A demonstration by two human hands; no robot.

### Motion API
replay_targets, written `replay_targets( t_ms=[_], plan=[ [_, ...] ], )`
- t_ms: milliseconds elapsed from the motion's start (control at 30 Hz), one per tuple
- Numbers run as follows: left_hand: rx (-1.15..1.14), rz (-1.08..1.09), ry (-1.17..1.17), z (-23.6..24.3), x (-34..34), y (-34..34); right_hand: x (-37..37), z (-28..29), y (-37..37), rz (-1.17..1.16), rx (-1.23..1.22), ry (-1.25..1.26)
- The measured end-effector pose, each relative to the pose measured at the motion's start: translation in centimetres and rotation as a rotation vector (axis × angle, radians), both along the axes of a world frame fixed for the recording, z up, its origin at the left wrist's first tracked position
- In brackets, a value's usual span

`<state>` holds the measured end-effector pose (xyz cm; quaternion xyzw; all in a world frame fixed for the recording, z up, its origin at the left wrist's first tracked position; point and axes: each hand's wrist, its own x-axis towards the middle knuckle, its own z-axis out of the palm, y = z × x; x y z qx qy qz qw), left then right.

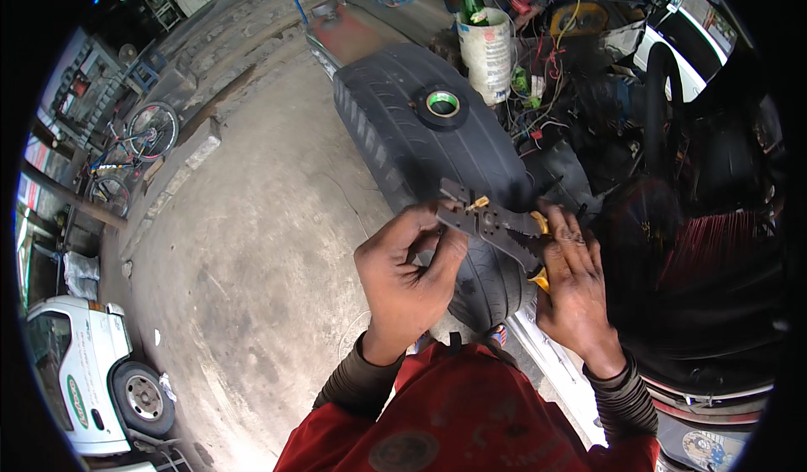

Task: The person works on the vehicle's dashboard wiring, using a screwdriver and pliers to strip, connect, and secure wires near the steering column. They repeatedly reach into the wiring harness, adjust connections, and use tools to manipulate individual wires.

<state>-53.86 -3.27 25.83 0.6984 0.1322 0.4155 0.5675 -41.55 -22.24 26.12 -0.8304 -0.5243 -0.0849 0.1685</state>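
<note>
My right hand [576,283] is wrapped round the yellow handles of dark wire crimping pliers [503,230], held over a tyre. A small brass-coloured terminal [481,202] shows at the pliers' jaws. My left hand [412,270] is closed in a pinch, its fingertips right by the jaw end; what they hold, if anything, is hidden. Beneath both hands is the black tyre [420,136], its tread facing up. A roll of black tape [441,106] with a green core lies on the tread, beyond the pliers.
A white bucket [486,60] holding a green bottle [472,1] stands beyond the tyre. To the right are tangled wires [538,94] and a steering wheel [660,94] in an opened vehicle interior. Bicycles [139,144] and a white vehicle [80,371] are at left across the concrete floor [244,245].
</note>
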Motion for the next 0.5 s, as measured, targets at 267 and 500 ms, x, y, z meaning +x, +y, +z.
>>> replay_targets(
  t_ms=[267,500],
  plan=[
    [-0.250,0.095,-0.028,-0.2,-3.7,2.9,2.5,3.3,4.4,0.010,-0.021,0.008],
    [-0.440,-0.103,0.056,0.9,-4.4,2.8,13.5,7.7,19.3,0.120,0.024,-0.200]
  ],
)
